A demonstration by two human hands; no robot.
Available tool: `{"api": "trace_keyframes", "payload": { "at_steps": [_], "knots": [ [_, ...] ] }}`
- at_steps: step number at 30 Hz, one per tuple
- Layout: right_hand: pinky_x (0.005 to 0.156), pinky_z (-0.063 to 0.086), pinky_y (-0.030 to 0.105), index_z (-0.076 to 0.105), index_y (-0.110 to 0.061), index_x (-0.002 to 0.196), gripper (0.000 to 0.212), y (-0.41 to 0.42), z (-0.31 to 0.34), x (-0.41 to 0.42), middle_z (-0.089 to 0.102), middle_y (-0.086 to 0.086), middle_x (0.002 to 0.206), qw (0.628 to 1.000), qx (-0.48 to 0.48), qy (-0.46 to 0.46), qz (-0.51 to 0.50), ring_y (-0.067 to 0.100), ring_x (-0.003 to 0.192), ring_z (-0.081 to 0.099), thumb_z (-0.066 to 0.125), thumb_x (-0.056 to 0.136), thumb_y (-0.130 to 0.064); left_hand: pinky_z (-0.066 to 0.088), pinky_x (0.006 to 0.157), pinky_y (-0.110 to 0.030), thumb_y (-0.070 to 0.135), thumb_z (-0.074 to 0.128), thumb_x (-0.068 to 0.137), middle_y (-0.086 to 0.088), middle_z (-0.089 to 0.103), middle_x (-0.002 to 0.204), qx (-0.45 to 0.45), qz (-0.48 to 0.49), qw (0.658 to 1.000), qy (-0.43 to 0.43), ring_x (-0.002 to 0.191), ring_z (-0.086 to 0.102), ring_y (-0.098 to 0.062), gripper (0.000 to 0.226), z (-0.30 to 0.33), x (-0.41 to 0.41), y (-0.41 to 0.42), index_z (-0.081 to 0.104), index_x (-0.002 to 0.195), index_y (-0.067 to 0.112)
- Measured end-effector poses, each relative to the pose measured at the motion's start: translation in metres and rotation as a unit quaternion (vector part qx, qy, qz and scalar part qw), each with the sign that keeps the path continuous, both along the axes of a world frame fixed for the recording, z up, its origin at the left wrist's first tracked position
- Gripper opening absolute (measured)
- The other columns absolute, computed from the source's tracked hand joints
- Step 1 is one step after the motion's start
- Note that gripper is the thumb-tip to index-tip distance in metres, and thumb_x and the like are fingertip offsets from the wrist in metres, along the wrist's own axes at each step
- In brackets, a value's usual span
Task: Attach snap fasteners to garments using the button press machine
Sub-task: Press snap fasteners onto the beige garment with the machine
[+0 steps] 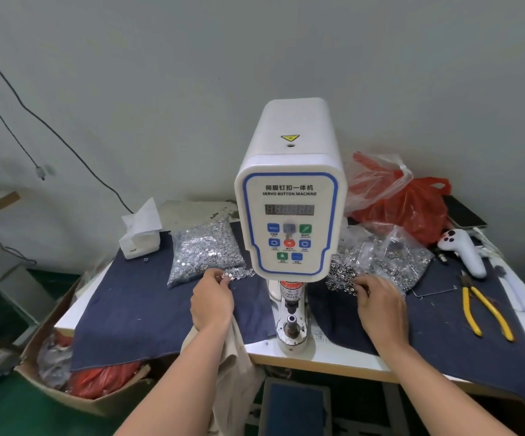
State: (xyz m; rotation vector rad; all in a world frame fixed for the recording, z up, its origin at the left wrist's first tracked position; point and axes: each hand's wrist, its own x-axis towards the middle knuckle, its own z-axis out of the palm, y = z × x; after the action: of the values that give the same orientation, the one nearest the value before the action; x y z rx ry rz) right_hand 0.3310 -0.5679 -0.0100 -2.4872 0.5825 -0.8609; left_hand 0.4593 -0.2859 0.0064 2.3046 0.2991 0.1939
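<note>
Head-worn view, forward and down, close over the press machine (291,215).

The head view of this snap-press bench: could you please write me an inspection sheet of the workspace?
Surface: white table largely covered by dark blue cloth.
Job's things: servo button machine at centre; bag of silver snaps to its left, loose dark snaps and another bag to its right; beige garment hanging over the front edge.
Clutter: yellow-handled pliers, white handheld controller, red plastic bag, tissue box.
Grippers: left hand pinches silver snaps; right hand picks at the dark snaps.
Cables: black cables hanging along the wall.
Surroundings: cardboard box on the green floor, left.
</note>
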Motion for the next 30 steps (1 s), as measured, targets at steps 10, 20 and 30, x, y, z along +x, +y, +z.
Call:
{"api": "trace_keyframes", "payload": {
  "at_steps": [10,20,30],
  "knots": [
    [0.066,0.039,0.033,0.069,-0.011,0.082,0.016,0.009,0.021,-0.009,0.065,-0.002,0.075,0.997,0.048,-0.032,0.048,0.022,0.072,0.059,0.079,0.088,-0.022,0.040,0.085,-0.030,0.026,0.067,0.104,0.002,0.077,0.103,-0.107,-0.059,0.992,-0.041,0.103,0.066,-0.021,0.017,0.008,-0.016,0.019,0.079,0.111,0.018],
    [0.050,0.043,0.023,0.071,-0.008,0.077,0.021,0.075,0.051,-0.016,0.067,-0.003,0.060,0.812,0.575,0.051,0.092,0.009,0.051,0.046,0.080,0.089,-0.023,0.044,0.085,-0.025,0.031,0.075,0.097,0.020,0.073,0.089,-0.168,-0.076,0.982,-0.043,0.093,0.066,0.000,0.008,0.018,-0.042,0.031,0.075,0.090,0.035],
    [0.045,0.048,0.018,0.074,0.002,0.098,0.017,0.102,0.056,-0.024,0.076,0.012,0.075,0.667,0.735,0.078,0.094,0.006,0.050,0.062,0.078,0.090,-0.013,0.047,0.075,-0.013,0.020,0.073,0.099,0.015,0.079,0.082,-0.214,-0.141,0.967,0.002,0.079,0.068,0.011,0.021,0.016,-0.078,0.025,0.081,0.081,0.024]
  ]
}}
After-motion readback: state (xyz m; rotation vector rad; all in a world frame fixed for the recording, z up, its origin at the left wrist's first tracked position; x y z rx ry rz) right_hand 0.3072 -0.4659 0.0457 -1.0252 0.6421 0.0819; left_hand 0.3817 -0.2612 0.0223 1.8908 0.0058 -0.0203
